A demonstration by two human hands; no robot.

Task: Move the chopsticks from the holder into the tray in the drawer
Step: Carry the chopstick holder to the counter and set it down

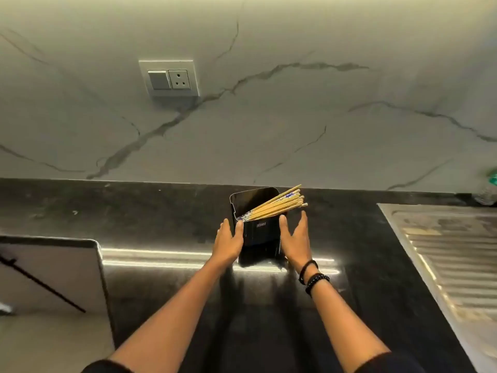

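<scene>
A: Chopsticks (pixel 277 207)?
B: Frame ctr, leaning right in black holder (pixel 258 238) on dark counter (pixel 161 211).
A: Hands?
B: Left hand (pixel 228 242) fingers spread, touching holder's left side. Right hand (pixel 294 238) open w/ fingers apart at its right side.

We could not see the chopsticks' (pixel 274 206) lower ends inside the holder (pixel 258 232), and the sink drainboard (pixel 451 254) and a green object (pixel 493 180) ran off the right edge.

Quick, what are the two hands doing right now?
Left hand: open, thumb and palm against the holder's left side.
Right hand: open, beside the holder's right side, holding nothing.
</scene>
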